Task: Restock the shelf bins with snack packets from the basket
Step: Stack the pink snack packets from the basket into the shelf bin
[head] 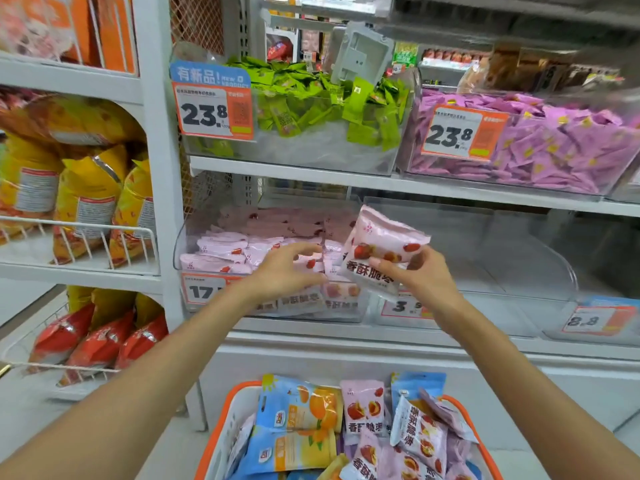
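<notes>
The right hand (414, 275) is pinching 1 pink packet (379, 251) by its lower edge; the left hand (289, 271) is hovering, fingers spread, over the bin (194, 230).

Bright, even light; blurred, warped edges

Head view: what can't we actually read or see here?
- Orange price tag on the clear plastic bin of pink packets: the left hand covers its digits after "17".
- Neighbouring price tag: partly behind the right hand and its pink snack packet.
- Orange-rimmed white basket: cut off by the bottom edge.
- Top shelf: motion-blurred.
</notes>
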`<control>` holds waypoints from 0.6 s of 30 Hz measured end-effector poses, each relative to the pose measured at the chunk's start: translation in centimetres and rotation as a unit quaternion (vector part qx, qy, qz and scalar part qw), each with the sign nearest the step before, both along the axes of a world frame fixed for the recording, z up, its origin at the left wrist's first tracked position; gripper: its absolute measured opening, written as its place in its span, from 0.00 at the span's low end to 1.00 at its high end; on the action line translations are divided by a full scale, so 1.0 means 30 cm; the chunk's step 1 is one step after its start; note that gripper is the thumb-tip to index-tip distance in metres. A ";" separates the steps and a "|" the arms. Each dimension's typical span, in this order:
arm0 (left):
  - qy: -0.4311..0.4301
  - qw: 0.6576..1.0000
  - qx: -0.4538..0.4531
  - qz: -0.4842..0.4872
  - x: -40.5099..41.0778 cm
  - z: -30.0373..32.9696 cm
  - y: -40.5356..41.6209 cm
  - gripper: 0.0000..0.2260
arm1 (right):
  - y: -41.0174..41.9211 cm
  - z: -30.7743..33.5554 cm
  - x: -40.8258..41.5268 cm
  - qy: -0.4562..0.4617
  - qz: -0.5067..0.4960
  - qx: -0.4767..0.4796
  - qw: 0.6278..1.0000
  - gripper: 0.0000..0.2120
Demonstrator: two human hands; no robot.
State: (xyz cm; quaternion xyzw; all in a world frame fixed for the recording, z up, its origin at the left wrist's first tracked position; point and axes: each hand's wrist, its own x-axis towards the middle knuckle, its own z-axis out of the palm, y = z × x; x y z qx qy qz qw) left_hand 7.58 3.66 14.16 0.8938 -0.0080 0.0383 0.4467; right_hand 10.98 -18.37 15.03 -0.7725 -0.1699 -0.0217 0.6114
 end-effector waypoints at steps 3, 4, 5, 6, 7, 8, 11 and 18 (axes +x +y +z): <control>-0.041 0.962 0.271 0.018 0.085 -0.038 0.005 0.13 | 0.026 0.038 0.106 0.004 0.043 -0.082 0.996 0.14; -0.031 0.949 0.312 0.007 0.100 -0.051 0.007 0.12 | 0.036 0.045 0.133 0.007 0.067 -0.125 0.990 0.13; -0.019 0.945 0.327 -0.004 0.111 -0.059 0.011 0.12 | 0.043 0.042 0.173 -0.005 0.084 -0.175 0.981 0.13; -0.010 0.946 0.324 -0.009 0.117 -0.063 0.018 0.13 | 0.051 0.044 0.204 -0.014 0.088 -0.226 0.970 0.14; -0.002 0.948 0.319 -0.016 0.124 -0.066 0.026 0.13 | 0.061 0.046 0.234 -0.022 0.089 -0.273 0.958 0.15; 0.011 0.949 0.313 -0.024 0.130 -0.066 0.032 0.13 | 0.074 0.050 0.259 -0.026 0.094 -0.310 0.946 0.17; 0.040 0.971 0.234 -0.019 0.154 -0.040 0.033 0.12 | 0.125 0.076 0.288 -0.017 0.136 -0.404 0.905 0.25; 0.033 0.998 -0.043 0.012 0.206 -0.005 0.016 0.28 | 0.115 0.070 0.298 -0.124 0.066 -0.560 0.816 0.28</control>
